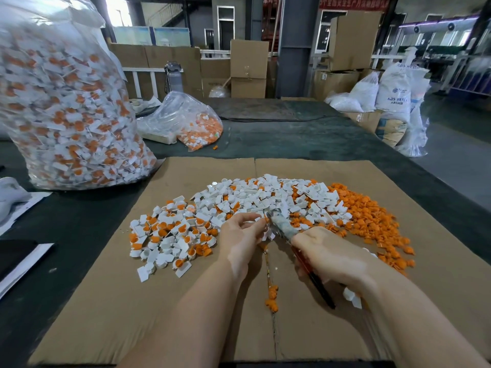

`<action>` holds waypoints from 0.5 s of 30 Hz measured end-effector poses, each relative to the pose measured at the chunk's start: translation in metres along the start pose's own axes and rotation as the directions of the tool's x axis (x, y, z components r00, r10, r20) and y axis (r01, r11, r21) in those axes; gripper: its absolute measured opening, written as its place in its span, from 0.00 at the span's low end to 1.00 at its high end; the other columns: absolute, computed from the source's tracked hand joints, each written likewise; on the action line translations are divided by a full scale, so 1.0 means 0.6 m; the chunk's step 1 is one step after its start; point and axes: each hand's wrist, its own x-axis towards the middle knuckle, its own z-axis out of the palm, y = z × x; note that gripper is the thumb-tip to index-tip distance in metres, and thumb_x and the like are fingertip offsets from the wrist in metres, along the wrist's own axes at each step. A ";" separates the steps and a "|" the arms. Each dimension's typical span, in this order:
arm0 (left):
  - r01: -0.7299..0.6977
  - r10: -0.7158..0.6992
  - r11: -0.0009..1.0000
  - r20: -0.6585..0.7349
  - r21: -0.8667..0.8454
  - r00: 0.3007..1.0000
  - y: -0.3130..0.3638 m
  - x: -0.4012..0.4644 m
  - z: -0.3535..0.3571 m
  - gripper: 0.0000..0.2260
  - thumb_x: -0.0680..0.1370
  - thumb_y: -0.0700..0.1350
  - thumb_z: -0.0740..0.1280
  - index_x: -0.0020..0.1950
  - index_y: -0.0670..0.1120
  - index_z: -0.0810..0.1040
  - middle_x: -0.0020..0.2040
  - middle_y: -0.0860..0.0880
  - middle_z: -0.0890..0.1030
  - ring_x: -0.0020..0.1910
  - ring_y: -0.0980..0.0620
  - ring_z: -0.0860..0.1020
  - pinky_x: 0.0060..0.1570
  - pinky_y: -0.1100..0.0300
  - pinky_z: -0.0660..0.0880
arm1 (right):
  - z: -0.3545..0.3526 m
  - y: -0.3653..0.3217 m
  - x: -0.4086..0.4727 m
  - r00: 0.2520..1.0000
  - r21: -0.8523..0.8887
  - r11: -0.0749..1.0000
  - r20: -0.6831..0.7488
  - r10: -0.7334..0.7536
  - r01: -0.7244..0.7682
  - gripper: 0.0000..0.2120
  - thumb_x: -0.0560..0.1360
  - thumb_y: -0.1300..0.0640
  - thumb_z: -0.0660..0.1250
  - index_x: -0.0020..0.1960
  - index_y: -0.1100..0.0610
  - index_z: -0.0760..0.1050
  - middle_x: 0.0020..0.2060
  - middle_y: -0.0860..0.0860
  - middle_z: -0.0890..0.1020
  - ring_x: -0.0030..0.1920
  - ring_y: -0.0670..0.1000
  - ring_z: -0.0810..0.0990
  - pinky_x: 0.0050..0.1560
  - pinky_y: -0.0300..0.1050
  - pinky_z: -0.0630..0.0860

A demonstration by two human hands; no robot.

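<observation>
right hand (329, 258) grips red-handled metal pliers (283, 225) | left hand (239, 237) pinches white plastic part (269, 235) at their tip | over brown cardboard sheet (119, 301), desk's (292, 139) near edge

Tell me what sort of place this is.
Probably a plastics factory floor: a big clear bag of white-and-orange parts, sacks printed ABS resin, and stacked cardboard boxes.

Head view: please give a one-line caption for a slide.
Left hand pinches a small white part at a hand tool gripped by the right hand, over a parts-strewn cardboard sheet.
</observation>
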 end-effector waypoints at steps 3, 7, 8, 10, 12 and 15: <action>0.007 -0.007 1.000 -0.017 0.006 1.000 0.001 0.000 0.002 0.08 0.75 0.41 0.70 0.54 0.45 0.79 0.46 0.47 0.81 0.41 0.53 0.80 0.32 0.66 0.74 | -0.001 -0.002 0.000 1.000 -0.035 0.999 0.020 -0.020 0.021 0.14 0.78 0.54 0.54 0.34 0.55 0.64 0.32 0.55 0.71 0.33 0.52 0.68 0.35 0.45 0.62; 0.026 -0.026 1.000 -0.021 -0.011 0.999 0.003 -0.001 0.003 0.07 0.76 0.41 0.69 0.53 0.44 0.78 0.47 0.47 0.81 0.44 0.52 0.80 0.35 0.63 0.74 | 0.002 -0.002 0.000 1.000 -0.089 0.996 0.025 -0.009 0.011 0.11 0.78 0.53 0.56 0.37 0.55 0.66 0.33 0.52 0.71 0.34 0.51 0.69 0.36 0.45 0.65; 0.026 -0.026 1.000 -0.019 -0.012 0.999 0.003 -0.001 0.003 0.07 0.76 0.41 0.69 0.53 0.44 0.78 0.46 0.47 0.81 0.44 0.52 0.80 0.35 0.63 0.74 | 0.003 -0.002 -0.001 1.000 -0.092 0.996 0.020 -0.008 0.010 0.11 0.78 0.53 0.56 0.38 0.54 0.66 0.34 0.52 0.71 0.34 0.51 0.70 0.36 0.45 0.65; 0.022 -0.022 1.000 -0.017 -0.003 1.000 0.003 -0.002 0.003 0.06 0.76 0.41 0.69 0.53 0.44 0.77 0.45 0.48 0.80 0.43 0.53 0.79 0.34 0.64 0.74 | 0.004 -0.002 -0.001 1.000 -0.086 0.996 0.016 -0.011 0.013 0.11 0.78 0.53 0.56 0.38 0.54 0.65 0.34 0.52 0.71 0.34 0.51 0.70 0.35 0.44 0.65; 0.018 -0.018 1.000 -0.018 0.006 1.000 0.002 -0.003 0.004 0.06 0.76 0.41 0.69 0.52 0.45 0.78 0.44 0.49 0.80 0.41 0.55 0.79 0.32 0.66 0.73 | 0.006 -0.003 -0.001 1.000 -0.101 0.995 0.009 -0.016 0.017 0.12 0.79 0.52 0.55 0.38 0.54 0.65 0.35 0.52 0.71 0.34 0.50 0.70 0.34 0.43 0.65; 0.018 -0.018 1.000 -0.014 0.010 1.000 0.001 -0.004 0.002 0.05 0.76 0.41 0.69 0.51 0.45 0.78 0.44 0.49 0.81 0.40 0.56 0.79 0.32 0.67 0.73 | 0.011 -0.001 0.002 0.998 -0.139 0.990 -0.033 -0.044 0.039 0.13 0.80 0.48 0.55 0.40 0.53 0.65 0.36 0.52 0.72 0.35 0.50 0.71 0.36 0.43 0.66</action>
